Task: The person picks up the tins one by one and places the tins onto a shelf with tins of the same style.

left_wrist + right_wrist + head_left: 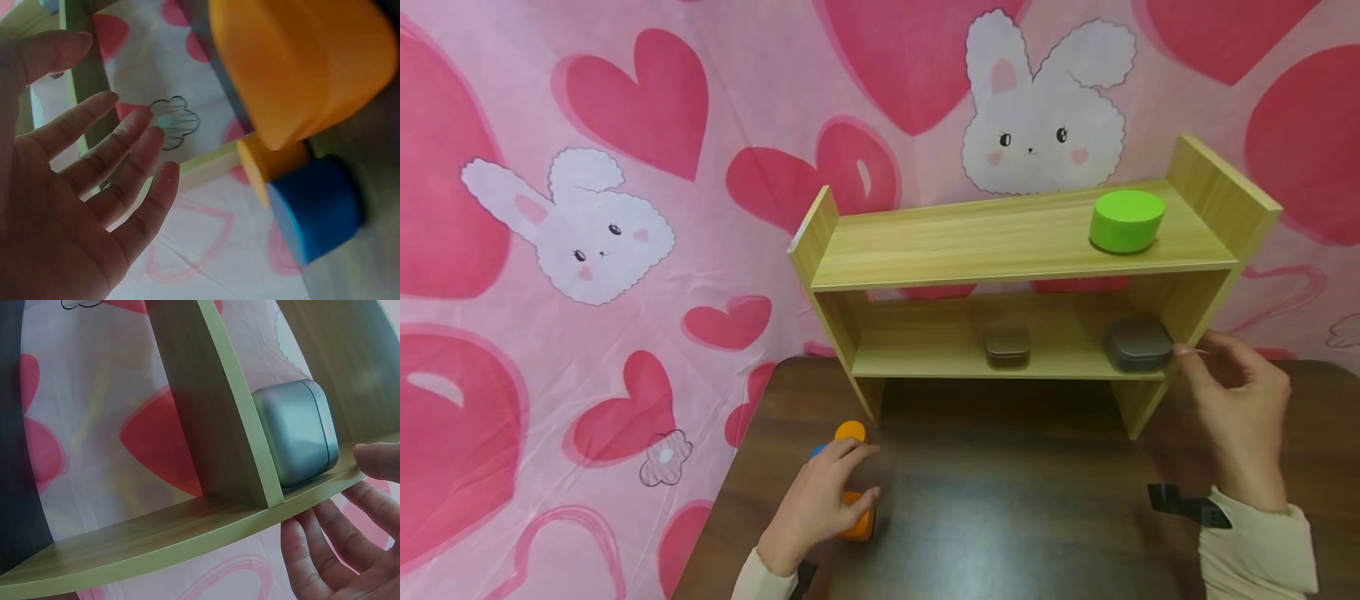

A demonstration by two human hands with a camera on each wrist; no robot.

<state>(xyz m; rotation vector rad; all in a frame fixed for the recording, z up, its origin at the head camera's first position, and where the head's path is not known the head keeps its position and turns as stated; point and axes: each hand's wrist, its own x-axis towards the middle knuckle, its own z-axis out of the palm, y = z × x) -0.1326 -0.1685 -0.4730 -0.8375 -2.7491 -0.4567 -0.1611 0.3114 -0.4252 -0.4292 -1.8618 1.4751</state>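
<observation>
left hand (817,505) foremost, shelf (970,246) faces head camera, long axis crosswise.

I count one shelf (940,246) holding one green tub (1126,222), two tins (1141,343). Front-left of it: two orange pieces (306,69), one blue piece (315,212).

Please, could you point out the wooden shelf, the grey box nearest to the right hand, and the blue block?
Wooden shelf (970,243), head view: bare surface of the top board.
Grey box (294,436), right wrist view: the side of its body.
Blue block (322,209), left wrist view: its curved side.
</observation>
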